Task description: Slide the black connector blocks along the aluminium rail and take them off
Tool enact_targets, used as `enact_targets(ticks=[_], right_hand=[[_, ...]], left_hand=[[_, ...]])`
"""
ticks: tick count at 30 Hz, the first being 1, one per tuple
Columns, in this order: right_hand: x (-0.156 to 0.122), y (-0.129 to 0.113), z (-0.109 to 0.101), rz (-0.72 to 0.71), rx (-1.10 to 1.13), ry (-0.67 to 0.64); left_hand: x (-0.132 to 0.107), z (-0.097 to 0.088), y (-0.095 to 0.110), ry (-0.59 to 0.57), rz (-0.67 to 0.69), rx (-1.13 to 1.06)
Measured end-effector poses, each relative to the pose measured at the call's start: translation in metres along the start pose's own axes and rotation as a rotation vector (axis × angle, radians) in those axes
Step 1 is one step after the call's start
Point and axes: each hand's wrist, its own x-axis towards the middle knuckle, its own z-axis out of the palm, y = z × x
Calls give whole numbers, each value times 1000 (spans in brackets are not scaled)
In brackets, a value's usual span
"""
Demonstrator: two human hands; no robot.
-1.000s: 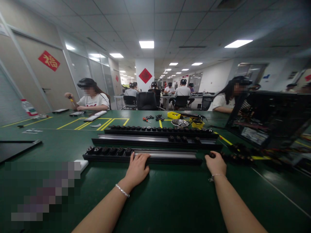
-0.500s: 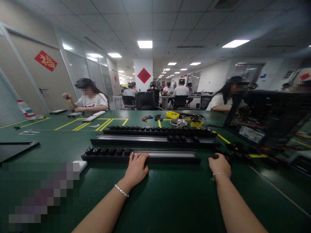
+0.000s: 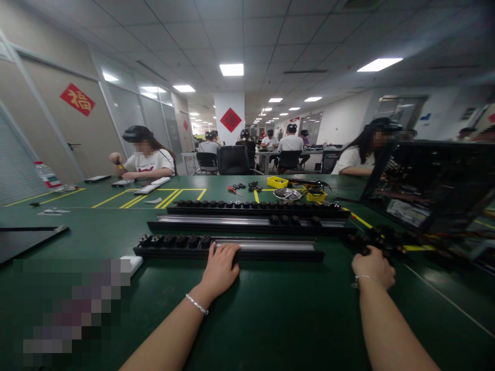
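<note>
My left hand (image 3: 220, 268) lies flat with fingers stretched on the nearest black rail (image 3: 266, 248), right where its row of black socket modules ends. Two more black rails (image 3: 255, 216) lie parallel behind it, the far one full of modules. My right hand (image 3: 372, 265) is to the right of the near rail's end, fingers curled into a pile of loose black modules (image 3: 381, 238) on the green table (image 3: 278, 309); what the fingers hold is hidden.
An open black computer case (image 3: 433, 180) stands at the right. A metal bowl (image 3: 286, 194) and yellow trays (image 3: 277, 182) sit behind the rails. A black panel (image 3: 27, 237) lies at the left. Other people work at the far edge of the table and beyond.
My right hand has moved right, from the near rail's end to the pile of loose modules. My left hand has stayed on the rail.
</note>
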Motion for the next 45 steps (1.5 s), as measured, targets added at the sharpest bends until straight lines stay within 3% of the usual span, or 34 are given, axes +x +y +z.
enact_targets(ticks=[6,10,13,16,19,25,45], right_hand=[[-5,1,6,-96,68,167],[-18,-16,12,-384,138,357],[-38,-36,19,-664,132,337],[-61,-54,26,-867,101,235],[-80,-63,31,-967,25,89],[-91,-67,29,-987,-130,-118],[-90,-70,25,-1007,-115,-114]], left_hand=[[5,0,-2,93,13,30],[9,-5,-11,328,-115,175],[11,-5,-22,422,-296,269],[11,-2,-34,356,-418,292],[10,2,-39,271,-452,280],[10,3,-40,234,-456,263],[9,0,-35,244,-331,206]])
